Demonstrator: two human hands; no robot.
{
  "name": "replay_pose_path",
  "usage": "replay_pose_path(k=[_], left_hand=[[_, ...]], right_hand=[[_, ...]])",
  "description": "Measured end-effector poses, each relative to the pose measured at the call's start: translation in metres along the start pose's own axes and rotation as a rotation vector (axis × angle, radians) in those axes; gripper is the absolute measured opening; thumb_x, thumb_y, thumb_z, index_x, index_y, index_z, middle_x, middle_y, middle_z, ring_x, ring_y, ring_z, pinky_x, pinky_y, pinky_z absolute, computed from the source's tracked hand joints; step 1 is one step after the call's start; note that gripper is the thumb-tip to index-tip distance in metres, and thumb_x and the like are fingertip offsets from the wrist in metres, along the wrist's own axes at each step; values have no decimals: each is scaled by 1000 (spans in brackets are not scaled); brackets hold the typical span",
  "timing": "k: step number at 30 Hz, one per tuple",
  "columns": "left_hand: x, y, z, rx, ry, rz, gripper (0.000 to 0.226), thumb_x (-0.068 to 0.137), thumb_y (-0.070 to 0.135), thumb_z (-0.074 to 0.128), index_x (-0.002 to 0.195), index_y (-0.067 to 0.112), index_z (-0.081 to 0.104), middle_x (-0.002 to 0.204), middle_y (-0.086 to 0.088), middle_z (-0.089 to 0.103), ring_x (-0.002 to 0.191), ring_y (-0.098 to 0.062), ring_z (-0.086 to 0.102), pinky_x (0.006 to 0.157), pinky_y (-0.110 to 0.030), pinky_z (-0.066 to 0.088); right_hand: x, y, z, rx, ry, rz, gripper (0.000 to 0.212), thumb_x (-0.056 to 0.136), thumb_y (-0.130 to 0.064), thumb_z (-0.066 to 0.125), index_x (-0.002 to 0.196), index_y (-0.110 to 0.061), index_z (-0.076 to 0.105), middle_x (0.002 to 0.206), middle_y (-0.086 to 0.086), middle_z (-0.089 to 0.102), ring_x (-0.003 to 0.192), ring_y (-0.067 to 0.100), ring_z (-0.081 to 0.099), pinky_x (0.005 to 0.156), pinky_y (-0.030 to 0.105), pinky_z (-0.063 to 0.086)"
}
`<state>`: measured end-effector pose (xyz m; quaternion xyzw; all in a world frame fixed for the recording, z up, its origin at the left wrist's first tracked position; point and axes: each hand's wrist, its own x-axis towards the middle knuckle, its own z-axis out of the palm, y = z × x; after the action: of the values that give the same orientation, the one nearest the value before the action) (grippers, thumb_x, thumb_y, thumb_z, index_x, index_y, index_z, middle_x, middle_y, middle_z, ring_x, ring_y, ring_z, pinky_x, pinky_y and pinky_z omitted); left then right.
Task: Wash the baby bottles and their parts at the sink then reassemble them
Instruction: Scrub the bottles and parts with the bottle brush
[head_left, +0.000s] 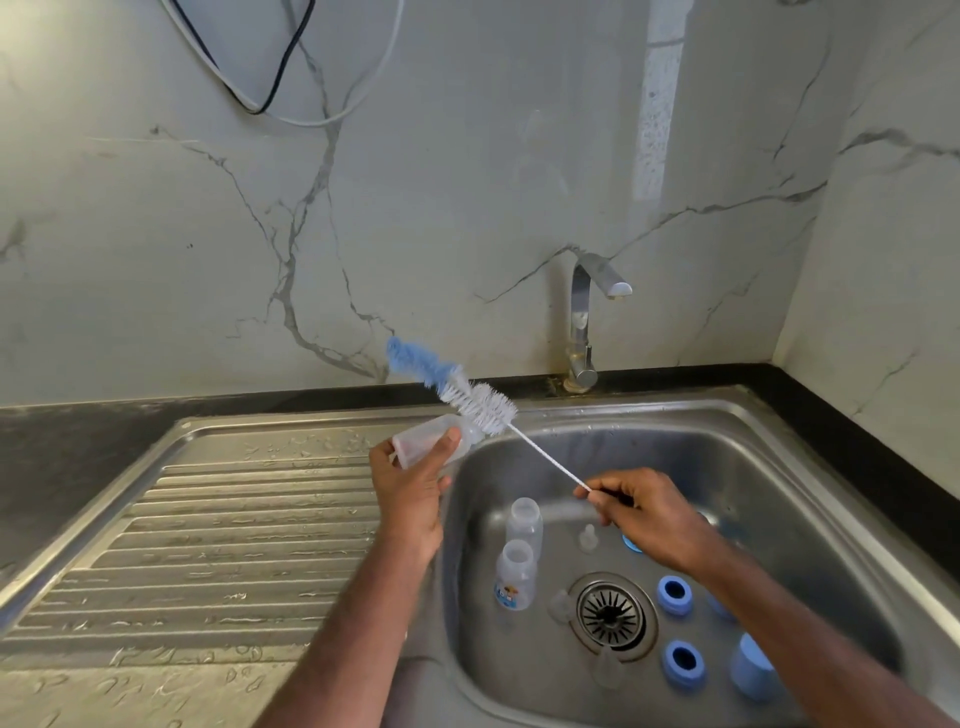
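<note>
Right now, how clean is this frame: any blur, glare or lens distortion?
Head view: wide-angle bending curves the sink rim and the counter's edges; the bottle brush is motion-blurred; light glare sits on the wet drainboard; clear nipples by the drain barely show; lighting is soft and even.

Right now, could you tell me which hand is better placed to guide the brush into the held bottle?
Right: the right hand already pinches the brush handle, bristles outside the mouth of the bottle that the left hand grips.
</note>
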<state>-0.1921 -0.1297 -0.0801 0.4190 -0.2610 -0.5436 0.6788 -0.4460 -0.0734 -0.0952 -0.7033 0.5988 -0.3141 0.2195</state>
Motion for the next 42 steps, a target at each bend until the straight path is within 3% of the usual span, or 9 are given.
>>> replay_pose_path(k=[3, 9, 15, 19, 22, 26, 31, 37, 42], left_hand=[[2, 1, 0, -28, 44, 9, 66, 70, 7, 88, 119, 19, 45, 120, -10, 63, 102, -30, 69, 62, -30, 55], [0, 1, 2, -128, -30, -5, 32, 82, 4, 77, 97, 17, 53, 109, -7, 65, 103, -28, 69, 72, -34, 62], [-9, -6, 9, 199, -235, -93, 41, 73, 27, 82, 101, 15, 56, 97, -15, 71, 83, -26, 69, 62, -30, 54], [-2, 3, 2, 112, -273, -105, 49, 69, 31, 79, 113, 13, 64, 108, -12, 74, 97, -30, 71, 73, -40, 58], [-1, 6, -4, 171, -348, -61, 43, 74, 23, 76, 113, 9, 67, 106, -9, 75, 96, -27, 72, 73, -42, 59], [-10, -5, 5, 282, -418, 6, 16, 84, -5, 69, 89, 10, 68, 81, 0, 75, 85, -22, 71, 72, -38, 58], [-1, 10, -8, 238, -466, 76, 44, 79, 9, 74, 121, 3, 66, 112, -9, 75, 105, -23, 71, 85, -37, 58], [-10, -9, 1, 426, -597, 157, 36, 83, -1, 76, 113, 14, 64, 109, 0, 75, 108, -17, 69, 87, -25, 54], [0, 2, -7, 294, -531, 113, 42, 79, 9, 80, 118, 6, 64, 113, -5, 74, 114, -24, 67, 94, -36, 54]], right_hand=[[-2, -1, -2, -2, 0, -11, 18, 99, -17, 62, 105, -27, 76, 75, -7, 70, 74, 3, 65, 68, 17, 52], [-2, -3, 5, -35, -13, 13, 15, 99, -22, 64, 98, -31, 76, 75, -11, 70, 73, -4, 63, 65, 12, 48], [0, -8, 8, 12, 169, -24, 14, 97, -25, 67, 102, -30, 78, 66, -12, 65, 63, 0, 57, 60, 14, 43], [-2, 4, -14, -66, 224, -26, 12, 96, -25, 68, 98, -26, 80, 61, -24, 61, 64, -5, 57, 58, 12, 38], [-3, 11, -25, -148, 241, -57, 11, 95, -25, 69, 97, -25, 79, 68, -24, 60, 71, -3, 59, 59, 11, 36], [1, 3, -12, -222, 250, -160, 11, 97, -30, 65, 97, -30, 75, 72, -19, 59, 66, 3, 56, 61, 28, 45], [-3, 21, -36, -284, 305, -122, 14, 96, -29, 64, 103, -28, 76, 84, -17, 68, 72, 3, 60, 65, 30, 53], [3, 11, -16, -270, 271, -219, 13, 97, -31, 61, 101, -29, 74, 84, -15, 66, 72, 8, 60, 64, 35, 54], [0, 29, -38, -255, 264, -131, 9, 97, -29, 64, 98, -34, 72, 77, -18, 62, 69, 3, 58, 63, 24, 44]])
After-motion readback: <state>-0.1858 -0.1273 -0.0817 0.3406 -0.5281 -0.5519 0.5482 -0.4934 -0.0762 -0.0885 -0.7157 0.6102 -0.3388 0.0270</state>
